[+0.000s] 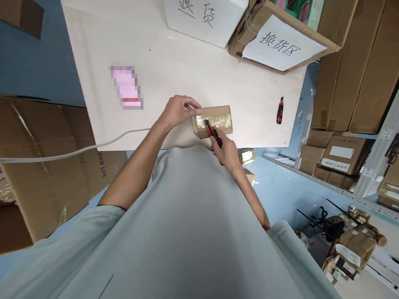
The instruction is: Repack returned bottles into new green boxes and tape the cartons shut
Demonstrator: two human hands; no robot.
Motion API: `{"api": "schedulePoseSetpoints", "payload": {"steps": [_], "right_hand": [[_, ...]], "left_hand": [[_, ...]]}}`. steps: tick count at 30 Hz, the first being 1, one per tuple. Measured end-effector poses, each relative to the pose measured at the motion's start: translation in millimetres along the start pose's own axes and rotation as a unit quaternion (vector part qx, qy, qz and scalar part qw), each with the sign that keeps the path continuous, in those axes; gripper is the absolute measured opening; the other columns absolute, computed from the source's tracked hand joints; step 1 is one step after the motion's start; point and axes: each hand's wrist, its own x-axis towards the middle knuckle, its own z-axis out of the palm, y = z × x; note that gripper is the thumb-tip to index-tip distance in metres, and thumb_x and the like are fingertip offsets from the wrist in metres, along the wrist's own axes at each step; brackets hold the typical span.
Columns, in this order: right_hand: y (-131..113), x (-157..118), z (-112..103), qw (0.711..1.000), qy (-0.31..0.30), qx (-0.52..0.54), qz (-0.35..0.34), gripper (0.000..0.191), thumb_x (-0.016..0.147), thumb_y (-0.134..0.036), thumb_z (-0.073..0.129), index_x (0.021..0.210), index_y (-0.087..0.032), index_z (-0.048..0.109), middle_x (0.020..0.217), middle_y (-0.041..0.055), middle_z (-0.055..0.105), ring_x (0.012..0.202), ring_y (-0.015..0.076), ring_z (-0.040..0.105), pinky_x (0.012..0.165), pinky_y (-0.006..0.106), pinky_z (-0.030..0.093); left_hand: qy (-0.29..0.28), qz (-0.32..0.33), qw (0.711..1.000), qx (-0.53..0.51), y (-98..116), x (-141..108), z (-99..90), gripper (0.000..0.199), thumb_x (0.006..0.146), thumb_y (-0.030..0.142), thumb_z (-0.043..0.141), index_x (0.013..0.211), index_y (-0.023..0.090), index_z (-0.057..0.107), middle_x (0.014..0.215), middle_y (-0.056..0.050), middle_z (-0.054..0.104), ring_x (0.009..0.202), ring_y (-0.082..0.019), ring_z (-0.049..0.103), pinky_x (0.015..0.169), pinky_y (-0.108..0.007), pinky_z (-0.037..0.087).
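Observation:
A small brown cardboard box [218, 113] with shiny clear tape across its top lies near the table's front edge. My left hand [180, 111] is at its left end, the fingers closed on the upper left corner. In my right hand [226, 150] is a red and black utility knife [215, 135], its tip at the tape on the left part of the box. A second red and black utility knife [279, 111] lies apart on the right side of the table.
On the white table [156, 62] are a blurred pink item [127, 87], a white bin [202, 20] and a labelled carton [280, 45]. A white cable [118, 136] crosses the left front edge. Large cartons [62, 174] stand left; shelves with boxes [343, 153] stand right.

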Motion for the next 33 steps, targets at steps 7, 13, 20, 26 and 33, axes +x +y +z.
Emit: {"api": "schedulePoseSetpoints", "payload": {"steps": [7,13,20,26,33], "right_hand": [[-30.3,11.8,20.9,0.996,-0.012,-0.073,0.048,0.058,0.120,-0.042,0.046,0.176,-0.029,0.052,0.131,0.0095,0.087,0.118,0.0350,0.084,0.104,0.046,0.064],[-51.0,6.3,17.9,0.988,-0.026,-0.139,0.062,0.058,0.121,-0.038,0.039,0.177,-0.027,0.050,0.135,0.0123,0.085,0.122,0.0379,0.082,0.103,0.048,0.063],[-83.8,1.3,17.0,0.962,-0.059,-0.244,0.108,0.058,0.123,-0.035,0.030,0.179,-0.021,0.041,0.125,0.0169,0.086,0.115,0.0379,0.081,0.103,0.050,0.061],[-73.2,-18.1,26.3,0.946,-0.104,-0.274,0.137,0.054,0.123,-0.037,0.037,0.174,-0.025,0.049,0.117,0.0160,0.086,0.108,0.0366,0.082,0.098,0.046,0.061],[-61.8,-30.0,15.9,0.961,-0.091,-0.244,0.099,0.055,0.120,-0.034,0.045,0.174,-0.026,0.052,0.112,0.0140,0.087,0.103,0.0360,0.082,0.092,0.041,0.059]], "left_hand": [[-0.017,-0.018,1.000,0.000,2.4,-1.5,-2.6,0.024,0.094,0.043,0.085,0.109,0.025,0.089,0.115,-0.007,0.086,0.098,-0.027,0.079,0.098,-0.046,0.065],[-0.018,-0.028,0.999,0.000,11.3,-5.7,-0.8,0.024,0.093,0.045,0.085,0.106,0.025,0.088,0.115,-0.006,0.087,0.099,-0.027,0.079,0.098,-0.043,0.062],[-0.016,-0.048,0.999,-0.013,8.7,-5.7,5.0,0.023,0.088,0.042,0.090,0.104,0.026,0.088,0.115,-0.005,0.087,0.095,-0.025,0.078,0.094,-0.040,0.061],[0.019,-0.043,0.999,-0.022,1.5,-7.2,14.9,0.020,0.087,0.037,0.089,0.103,0.026,0.088,0.112,-0.004,0.086,0.092,-0.024,0.076,0.094,-0.042,0.062],[0.020,-0.018,0.999,-0.026,-1.6,-9.8,15.0,0.023,0.092,0.045,0.085,0.107,0.027,0.087,0.114,-0.005,0.086,0.101,-0.026,0.076,0.102,-0.047,0.065]]}}
